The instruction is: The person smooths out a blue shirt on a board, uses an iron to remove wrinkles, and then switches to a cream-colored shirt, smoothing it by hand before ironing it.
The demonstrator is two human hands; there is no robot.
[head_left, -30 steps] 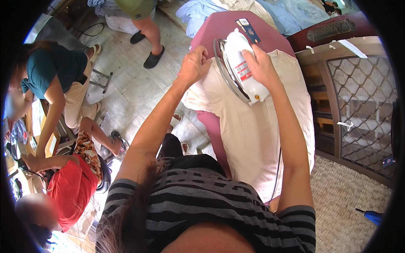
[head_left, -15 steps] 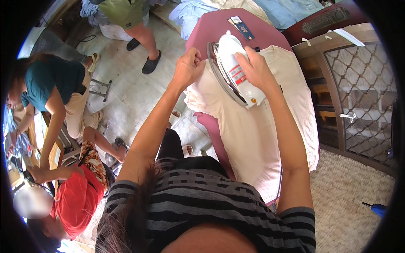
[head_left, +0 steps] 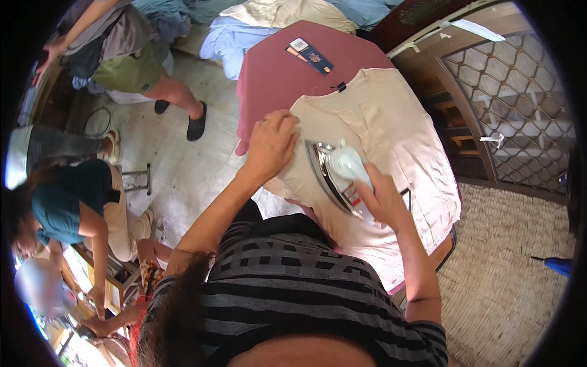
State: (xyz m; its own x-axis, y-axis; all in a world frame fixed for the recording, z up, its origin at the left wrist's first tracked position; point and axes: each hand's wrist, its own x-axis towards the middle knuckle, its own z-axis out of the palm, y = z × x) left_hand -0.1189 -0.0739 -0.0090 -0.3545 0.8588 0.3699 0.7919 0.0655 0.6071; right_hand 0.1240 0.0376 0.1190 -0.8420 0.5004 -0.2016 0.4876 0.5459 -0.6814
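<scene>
A cream short-sleeved shirt (head_left: 342, 122) lies spread over a maroon-covered ironing board (head_left: 263, 79). My right hand (head_left: 386, 199) is closed round the handle of a white iron (head_left: 350, 165), whose metal soleplate is down on the shirt's upper part. At the shirt's left shoulder edge, my left hand (head_left: 269, 147) has its fingers curled and closed on the fabric. A black neck label and dark hang tags (head_left: 312, 56) lie at the collar end, the tags on the bare cover.
Beyond the board are heaped blue and cream clothes (head_left: 281, 15). A lattice-fronted wooden door (head_left: 501, 110) stands at right, above a woven mat (head_left: 495, 257). Several people are at left, one in a teal shirt (head_left: 70, 196). A blue umbrella-like item (head_left: 557, 265) lies far right.
My right hand has brought the iron toward me, from the collar area down onto the shirt's upper body. My left hand has shifted nearer along the shoulder edge. The view has shifted.
</scene>
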